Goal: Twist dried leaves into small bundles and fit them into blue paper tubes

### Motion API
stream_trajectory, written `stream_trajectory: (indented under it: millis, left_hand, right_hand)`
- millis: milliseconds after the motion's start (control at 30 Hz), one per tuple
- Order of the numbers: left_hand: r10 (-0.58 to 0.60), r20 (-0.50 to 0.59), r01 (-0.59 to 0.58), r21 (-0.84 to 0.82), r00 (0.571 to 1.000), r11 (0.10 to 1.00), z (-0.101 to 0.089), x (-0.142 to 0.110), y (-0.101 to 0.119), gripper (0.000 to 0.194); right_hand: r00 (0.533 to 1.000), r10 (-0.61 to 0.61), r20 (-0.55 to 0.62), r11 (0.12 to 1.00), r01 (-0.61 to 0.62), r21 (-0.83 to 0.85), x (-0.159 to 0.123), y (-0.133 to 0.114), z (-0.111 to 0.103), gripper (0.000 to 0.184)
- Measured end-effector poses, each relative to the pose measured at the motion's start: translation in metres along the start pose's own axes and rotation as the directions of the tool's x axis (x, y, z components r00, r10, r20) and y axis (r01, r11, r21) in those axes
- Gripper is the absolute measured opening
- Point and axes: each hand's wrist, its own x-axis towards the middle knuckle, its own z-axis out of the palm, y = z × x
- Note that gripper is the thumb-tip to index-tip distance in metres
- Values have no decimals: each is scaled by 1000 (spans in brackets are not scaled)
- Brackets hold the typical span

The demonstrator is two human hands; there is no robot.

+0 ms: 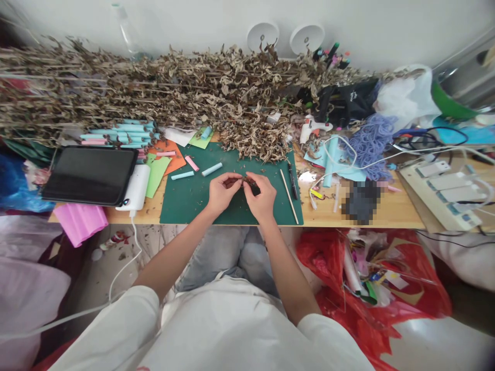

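Above the front part of a green cutting mat, my left hand and my right hand meet with thumbs and fingertips pinched together. Between them, mostly in my right fingers, is a small brown bit of dried leaf; its full shape is hidden. What my left fingertips pinch is too small to make out. Blue paper rolls and a pink paper roll lie on the mat left of my hands. A thin wooden stick and a black pen lie to the right.
Long dried leafy stalks fill the table's back. A tablet and white power bank stand left. Rightward are a glue gun, purple yarn and a power strip. A red bag hangs below the edge.
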Motion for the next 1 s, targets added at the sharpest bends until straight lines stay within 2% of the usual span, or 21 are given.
stream_trajectory:
  millis: [267, 533, 633, 733, 833, 1000]
  left_hand:
    - [-15, 39, 14, 29, 999, 999, 0, -1, 4, 18]
    - [10, 50, -15, 104, 999, 995, 3, -4, 4, 13]
    - [16, 19, -18, 126, 1000, 992, 3, -4, 3, 12]
    - [22, -5, -21, 113, 1000, 993, 2, -4, 3, 13]
    - [30, -7, -29, 74, 1000, 997, 1, -2, 2, 15]
    - [98, 0, -98, 57, 995, 994, -1, 1, 2, 16]
  right_hand:
    - [1000, 8, -4, 999, -8, 45, -2, 1, 1, 14]
    - [1000, 14, 7, 999, -14, -34, -4, 1, 3, 9]
    - [999, 18, -36, 998, -20, -61, -4, 3, 4, 9]
    - [996, 2, -84, 997, -9, -78, -4, 6, 5, 10]
    - [996, -49, -80, 996, 42, -82, -4, 7, 6, 13]
    - [997, -20, -74, 994, 12, -109, -3, 5, 4, 15]
